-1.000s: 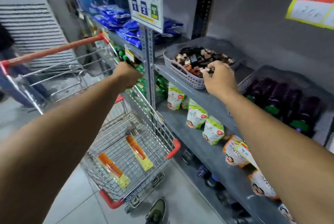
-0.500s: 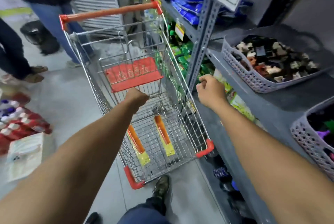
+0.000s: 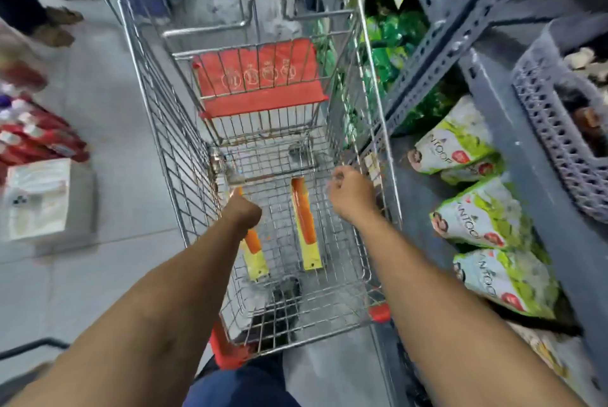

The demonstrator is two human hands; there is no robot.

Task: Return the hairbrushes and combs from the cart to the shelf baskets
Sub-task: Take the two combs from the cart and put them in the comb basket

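A silver wire shopping cart (image 3: 184, 156) with red plastic corners stands in the middle of the floor, and both bare arms reach down into it from the near side. On the wire bottom of the cart lie two long packs. The left orange and yellow comb pack (image 3: 254, 250) lies under the left hand, so only its near part shows well. The right orange and yellow comb pack (image 3: 306, 225) lies just beside it, flat, with its yellow end near and its orange end far. The two packs lie side by side and do not touch. The left hand (image 3: 243, 212) is low in the cart, right over the far end of the left pack. Its fingers point away and are hidden, so I cannot tell if its grip is closed on the pack or not. The right hand (image 3: 350, 194) is near the right wall of the cart, a little to the right of the right pack. Its fingers are curled in loosely and nothing shows inside them. A red plastic fold-down seat flap (image 3: 260, 77) sits at the far end of the cart. To the right is a grey metal shelf (image 3: 513, 130). On its top board, at the far right, stands a grey plastic basket with small holes (image 3: 552, 117). On the lower board lie green and white snack bags (image 3: 483, 212) in a row. On the floor to the left sit some red packs (image 3: 39, 140).
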